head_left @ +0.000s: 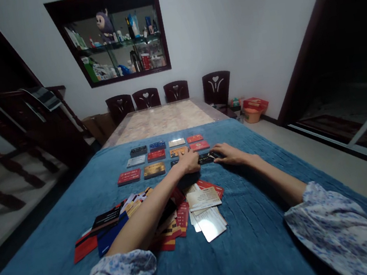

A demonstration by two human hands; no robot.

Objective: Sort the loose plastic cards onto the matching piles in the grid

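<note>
A stack of black cards (205, 158) lies on the blue cloth at the right end of the front row. My left hand (190, 160) is curled against its left end, fingers closed, and partly covers a dark stack (174, 162) beside it. At the stack's right end, my right hand (227, 154) grips the edge between thumb and fingers. Further stacks stand in rows, among them a gold stack (154, 170) and a red stack (129, 176). Loose cards are heaped nearer to me under my left forearm, with cream cards (203, 198) and a white card (211, 223) at the right.
The blue cloth (265, 236) covers the near part of the table, with a marbled tabletop (166, 117) beyond. Several dark chairs (217, 86) stand around the far end. A wall cabinet (164, 29) is behind, and an orange bucket (252, 115) sits on the floor.
</note>
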